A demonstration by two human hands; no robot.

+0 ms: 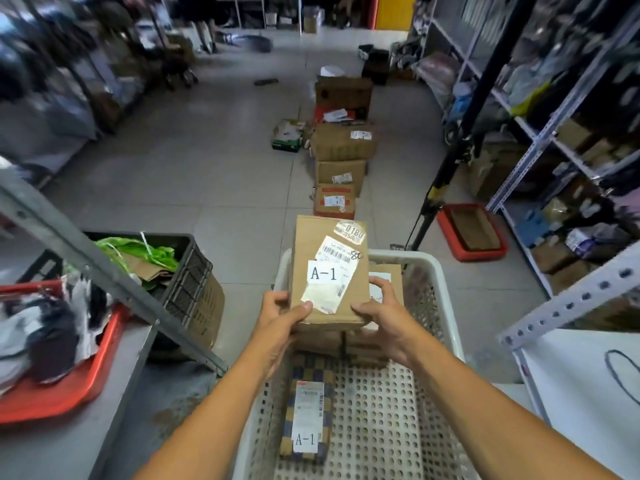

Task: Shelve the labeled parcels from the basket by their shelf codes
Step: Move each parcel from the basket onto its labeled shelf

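Note:
A brown cardboard parcel [329, 244] with a white "A-1" label and shipping stickers is held above the white perforated basket [446, 306]. My left hand [284, 315] grips its near left corner, and my right hand [381, 313] grips its near right corner. Under it, more brown parcels [360, 344] lie stacked in the basket's far end. A small checkered parcel [308, 417], also labelled "A-1", lies flat on the basket floor between my forearms.
A grey metal shelf upright [104, 268] slants across the left, over a shelf holding a red tray [69, 386] of clothes. A black crate [187, 268] stands beyond it. A row of boxes [341, 157] lies on the floor ahead. Shelving [554, 133] lines the right, with a red tray [471, 233] at its foot.

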